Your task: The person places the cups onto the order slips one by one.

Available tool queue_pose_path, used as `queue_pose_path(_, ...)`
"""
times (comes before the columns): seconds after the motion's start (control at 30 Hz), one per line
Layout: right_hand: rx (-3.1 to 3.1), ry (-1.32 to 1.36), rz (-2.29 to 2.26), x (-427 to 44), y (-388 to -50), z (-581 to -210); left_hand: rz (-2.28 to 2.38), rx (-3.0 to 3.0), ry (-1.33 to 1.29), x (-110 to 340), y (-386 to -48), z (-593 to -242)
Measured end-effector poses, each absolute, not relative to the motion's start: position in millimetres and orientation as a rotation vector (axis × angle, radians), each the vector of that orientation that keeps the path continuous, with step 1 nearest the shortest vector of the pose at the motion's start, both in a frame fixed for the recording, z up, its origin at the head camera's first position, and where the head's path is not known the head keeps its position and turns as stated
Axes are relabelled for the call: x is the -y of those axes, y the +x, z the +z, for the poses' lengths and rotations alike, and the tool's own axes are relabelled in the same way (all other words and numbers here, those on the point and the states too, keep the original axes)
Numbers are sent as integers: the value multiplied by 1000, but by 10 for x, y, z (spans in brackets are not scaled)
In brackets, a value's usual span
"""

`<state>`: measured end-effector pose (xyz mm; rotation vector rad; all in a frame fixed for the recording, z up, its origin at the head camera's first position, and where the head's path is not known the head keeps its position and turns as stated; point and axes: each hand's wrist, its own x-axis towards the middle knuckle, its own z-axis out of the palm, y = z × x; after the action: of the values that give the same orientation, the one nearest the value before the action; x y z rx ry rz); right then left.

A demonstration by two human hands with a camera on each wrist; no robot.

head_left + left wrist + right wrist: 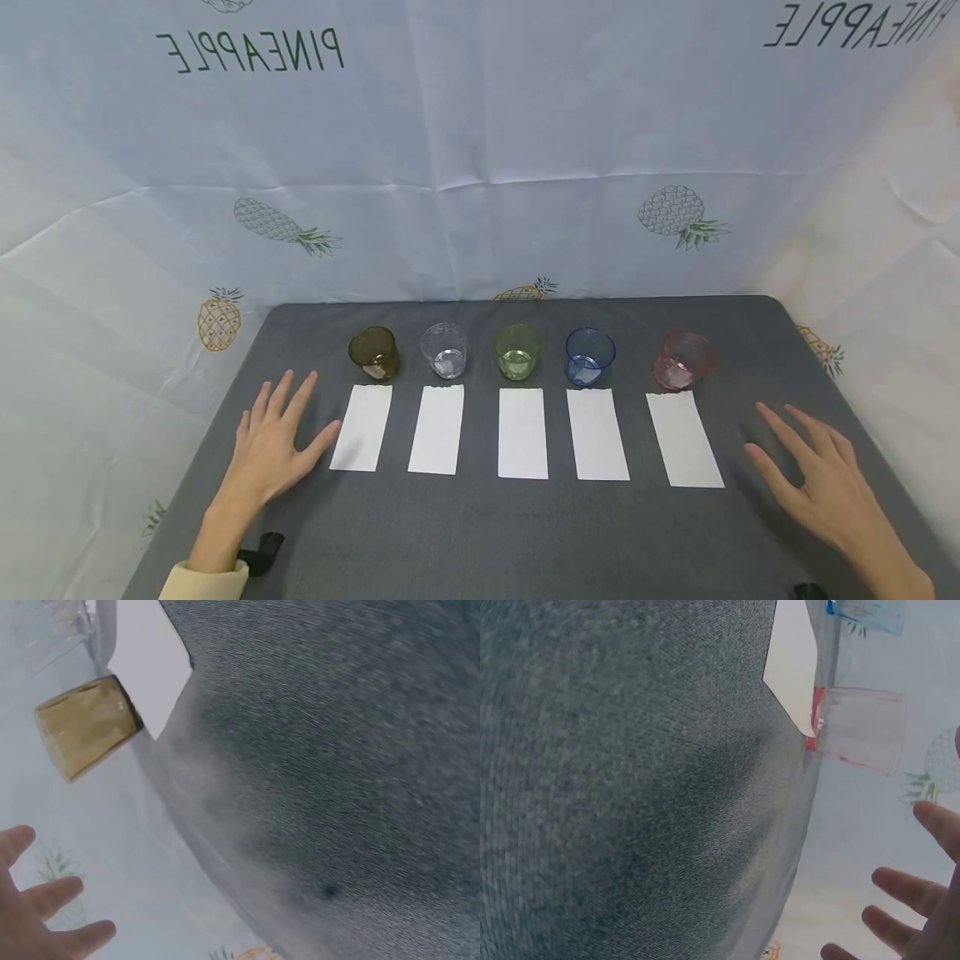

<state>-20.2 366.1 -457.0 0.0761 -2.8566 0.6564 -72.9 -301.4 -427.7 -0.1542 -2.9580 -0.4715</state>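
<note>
My left hand (268, 450) is at the left of the grey table, fingers spread and holding nothing. Its thumb tip is close to the leftmost white paper strip (362, 428). Beyond that strip stands an amber glass (374, 353), also seen in the left wrist view as a brown glass (88, 726). My right hand (819, 479) is at the right with its fingers apart and nothing in its grasp. Nearest to it are the rightmost paper strip (686, 440) and a pink glass (684, 360); the right wrist view shows this pink glass (857, 729) too.
Between the outer glasses stand a clear glass (444, 350), a green glass (517, 351) and a blue glass (590, 356), each with a paper strip in front. A pineapple-print cloth (480, 242) hangs behind the table (480, 542). A black strap piece (262, 553) sits by my left wrist.
</note>
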Motion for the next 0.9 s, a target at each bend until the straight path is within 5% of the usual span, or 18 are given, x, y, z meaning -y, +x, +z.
queue_pose_path(0.9,2746,412,978,-3701,-433,-4628,-912,2785,-291,2335,-1131,-4034)
